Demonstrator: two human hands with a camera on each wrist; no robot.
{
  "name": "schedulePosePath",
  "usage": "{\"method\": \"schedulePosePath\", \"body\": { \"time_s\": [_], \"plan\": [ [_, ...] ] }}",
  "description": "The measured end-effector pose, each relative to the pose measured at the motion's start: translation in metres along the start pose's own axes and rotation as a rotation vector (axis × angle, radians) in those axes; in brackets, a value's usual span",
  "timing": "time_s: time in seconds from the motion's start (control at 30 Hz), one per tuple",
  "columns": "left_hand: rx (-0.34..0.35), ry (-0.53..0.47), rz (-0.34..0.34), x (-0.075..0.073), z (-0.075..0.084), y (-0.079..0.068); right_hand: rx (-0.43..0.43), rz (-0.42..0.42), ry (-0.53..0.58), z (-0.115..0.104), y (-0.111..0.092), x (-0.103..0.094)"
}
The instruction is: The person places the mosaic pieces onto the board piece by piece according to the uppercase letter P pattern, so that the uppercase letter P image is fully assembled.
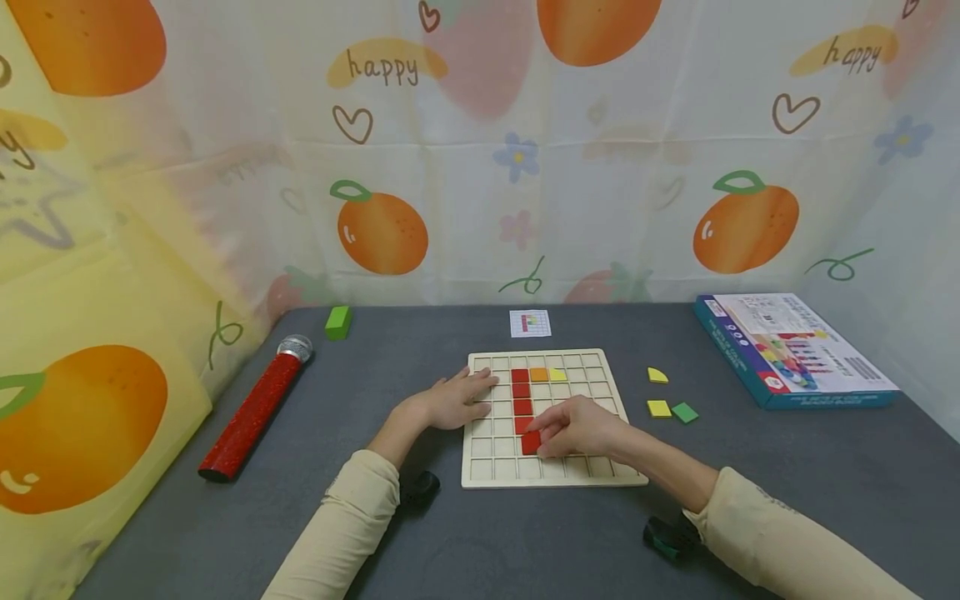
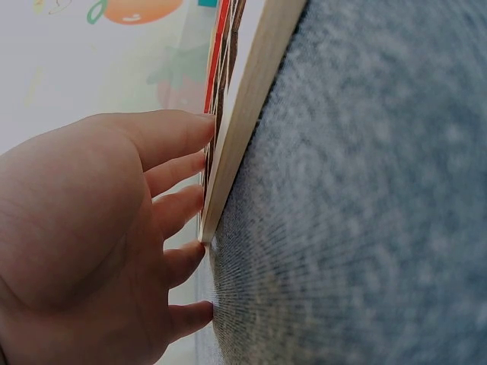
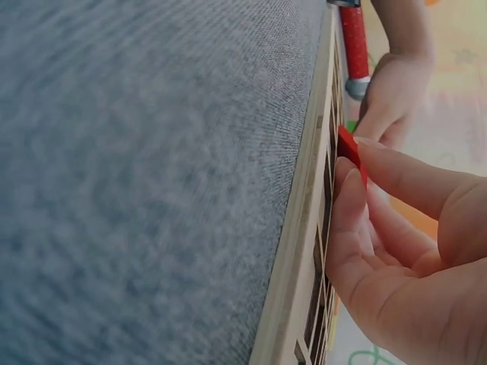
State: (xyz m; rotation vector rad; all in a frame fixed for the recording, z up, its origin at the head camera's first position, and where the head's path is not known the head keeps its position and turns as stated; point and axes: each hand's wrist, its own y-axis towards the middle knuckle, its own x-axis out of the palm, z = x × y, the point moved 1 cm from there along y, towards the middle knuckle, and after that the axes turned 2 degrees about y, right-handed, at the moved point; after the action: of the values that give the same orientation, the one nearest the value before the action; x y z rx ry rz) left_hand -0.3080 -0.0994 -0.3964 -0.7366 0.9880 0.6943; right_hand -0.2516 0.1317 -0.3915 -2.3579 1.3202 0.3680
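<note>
A pale wooden grid board (image 1: pixel 487 473) lies on the table. My left hand (image 1: pixel 452 403) rests on its left edge, fingers spread; in the left wrist view the thumb and some fingertips touch the board's rim. My right hand (image 1: pixel 583 427) pinches a red square tile (image 1: pixel 530 442) between thumb and fingers over the lower middle of the grid. In the right wrist view this red tile (image 3: pixel 350 144) is tilted. Above it several red tiles (image 1: pixel 521 389) form a column. An orange tile (image 1: pixel 538 375) and a yellow tile (image 1: pixel 558 375) extend right from the column's top.
Right of the board lie a yellow quarter-round piece (image 1: pixel 657 376), a yellow square (image 1: pixel 659 408) and a green square (image 1: pixel 685 412). A flat box (image 1: pixel 802 354) sits farther right. Behind the board is a small pattern card (image 1: pixel 530 323). To the left are a red microphone (image 1: pixel 258 408) and green block (image 1: pixel 338 322).
</note>
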Motion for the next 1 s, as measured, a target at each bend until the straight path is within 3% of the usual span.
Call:
{"method": "schedulePosePath", "body": {
  "time_s": [0.43, 1.0],
  "plan": [
    [0.005, 0.000, 0.001, -0.0007, 0.0003, -0.0001, -0.032, -0.021, -0.031, -0.0027, 0.0018, 0.0026],
    [0.013, 0.004, -0.002, -0.0005, -0.0003, -0.0002, 0.054, 0.019, 0.104, -0.0031, -0.0010, 0.0027]
  ]
}}
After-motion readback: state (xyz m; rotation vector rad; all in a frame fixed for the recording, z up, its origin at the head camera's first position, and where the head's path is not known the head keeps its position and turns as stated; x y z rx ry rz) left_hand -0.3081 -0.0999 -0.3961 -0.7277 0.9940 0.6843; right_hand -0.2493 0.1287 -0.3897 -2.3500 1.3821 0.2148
